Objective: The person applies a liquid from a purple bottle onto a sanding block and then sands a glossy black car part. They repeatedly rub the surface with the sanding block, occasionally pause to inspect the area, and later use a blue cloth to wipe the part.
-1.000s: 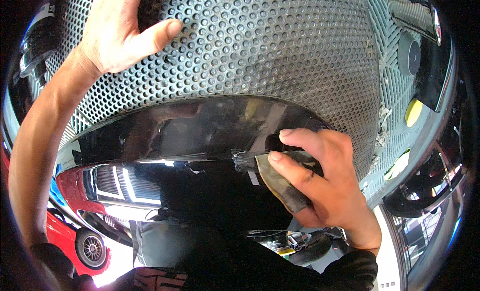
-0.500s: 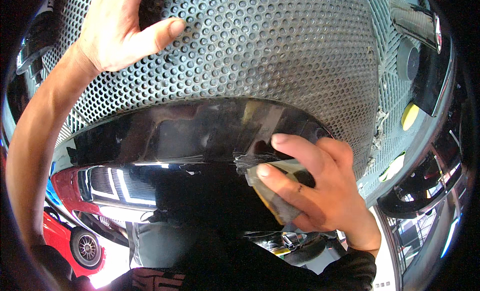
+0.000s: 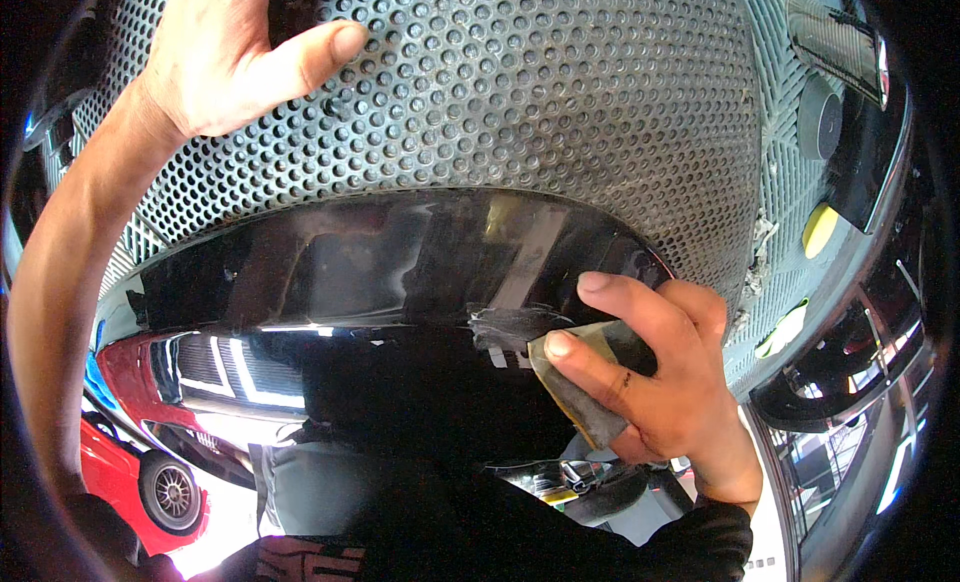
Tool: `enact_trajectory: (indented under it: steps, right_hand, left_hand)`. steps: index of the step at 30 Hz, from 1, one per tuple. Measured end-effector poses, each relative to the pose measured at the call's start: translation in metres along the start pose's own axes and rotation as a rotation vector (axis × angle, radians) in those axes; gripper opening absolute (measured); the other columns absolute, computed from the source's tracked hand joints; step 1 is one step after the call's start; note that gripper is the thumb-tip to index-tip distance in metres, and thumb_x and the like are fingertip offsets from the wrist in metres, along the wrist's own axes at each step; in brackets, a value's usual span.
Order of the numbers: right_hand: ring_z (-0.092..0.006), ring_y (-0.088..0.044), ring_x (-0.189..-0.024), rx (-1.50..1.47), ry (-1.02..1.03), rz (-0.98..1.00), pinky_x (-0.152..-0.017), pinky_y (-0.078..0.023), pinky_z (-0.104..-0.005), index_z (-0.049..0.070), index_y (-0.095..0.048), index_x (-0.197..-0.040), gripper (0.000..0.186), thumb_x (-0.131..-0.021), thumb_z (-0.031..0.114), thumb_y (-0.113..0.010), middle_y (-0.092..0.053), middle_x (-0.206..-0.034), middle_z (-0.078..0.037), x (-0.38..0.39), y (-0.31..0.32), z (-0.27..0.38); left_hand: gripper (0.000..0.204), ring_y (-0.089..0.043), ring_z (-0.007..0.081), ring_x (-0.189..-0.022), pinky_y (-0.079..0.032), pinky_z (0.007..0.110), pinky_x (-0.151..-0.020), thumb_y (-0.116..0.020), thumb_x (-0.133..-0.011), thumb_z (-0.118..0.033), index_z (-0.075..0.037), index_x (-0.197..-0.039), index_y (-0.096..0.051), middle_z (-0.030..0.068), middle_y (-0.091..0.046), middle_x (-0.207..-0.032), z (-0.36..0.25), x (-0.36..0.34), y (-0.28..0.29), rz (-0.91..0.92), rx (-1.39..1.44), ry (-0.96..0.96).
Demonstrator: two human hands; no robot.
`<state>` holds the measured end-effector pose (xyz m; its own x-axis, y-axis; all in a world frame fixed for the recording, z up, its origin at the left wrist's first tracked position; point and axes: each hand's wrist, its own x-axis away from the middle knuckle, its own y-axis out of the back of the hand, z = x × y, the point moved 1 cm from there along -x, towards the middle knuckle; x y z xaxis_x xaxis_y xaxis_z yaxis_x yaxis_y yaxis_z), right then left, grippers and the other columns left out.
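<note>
My right hand (image 3: 655, 367) grips a folded piece of dark sandpaper (image 3: 580, 382) and presses it against a glossy black car body panel (image 3: 400, 262), beside a dull, scuffed patch (image 3: 510, 327) on the shiny surface. My left hand (image 3: 235, 52) is spread flat high on the left, its thumb out, resting on the grey perforated metal sheet (image 3: 540, 112) that curves above the panel. My left forearm runs down the left side of the view.
The black panel mirrors a red car (image 3: 150, 472) and my dark clothing. At the right lie a green grid floor (image 3: 790, 182), a yellow foam pad (image 3: 820, 227), a round grey disc (image 3: 822, 117) and another dark car body (image 3: 860, 352).
My right hand has slid the sandpaper a little left and down along the panel's edge, and the scuffed patch shows more. My left hand has stayed put.
</note>
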<state>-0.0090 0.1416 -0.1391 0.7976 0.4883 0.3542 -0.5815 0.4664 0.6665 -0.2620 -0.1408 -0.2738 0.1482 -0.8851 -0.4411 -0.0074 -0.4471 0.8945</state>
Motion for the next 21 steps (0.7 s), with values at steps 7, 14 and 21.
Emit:
enact_trajectory:
  steps: [7, 14, 21]
  right_hand:
    - [-0.0261, -0.054, -0.103, -0.009, 0.011, 0.04, -0.094, -0.041, -0.039, 0.025, -0.074, -0.122, 0.055, -0.067, 0.031, -0.075, -0.061, -0.141, -0.01, -0.016, -0.002, 0.001]
    - [-0.0268, -0.052, -0.099, 0.032, -0.035, -0.005, -0.09, -0.043, -0.0383, 0.024, -0.075, -0.12, 0.058, -0.062, 0.023, -0.08, -0.061, -0.14, -0.008, -0.008, -0.002, 0.004]
    - [-0.0256, -0.049, -0.096, 0.139, -0.034, 0.042, -0.087, -0.041, -0.0375, 0.027, -0.073, -0.127, 0.07, -0.057, 0.029, -0.08, -0.059, -0.141, -0.007, -0.003, 0.002, 0.004]
  left_hand:
    - [0.078, -0.053, 0.0296, -0.106, -0.047, 0.042, -0.091, -0.055, -0.095, -0.062, 0.008, -0.129, -0.053, 0.0229, -0.054, -0.118, 0.001, -0.004, -0.006, -0.044, 0.049, -0.025]
    - [0.08, -0.053, 0.0313, -0.108, -0.045, 0.043, -0.094, -0.056, -0.094, -0.063, 0.009, -0.128, -0.054, 0.0234, -0.054, -0.12, -0.009, -0.008, 0.006, 0.072, 0.007, 0.055]
    - [0.081, -0.053, 0.0317, -0.109, -0.045, 0.043, -0.095, -0.055, -0.093, -0.065, 0.007, -0.129, -0.054, 0.0233, -0.055, -0.12, -0.007, -0.003, 0.005, 0.015, -0.004, 0.056]
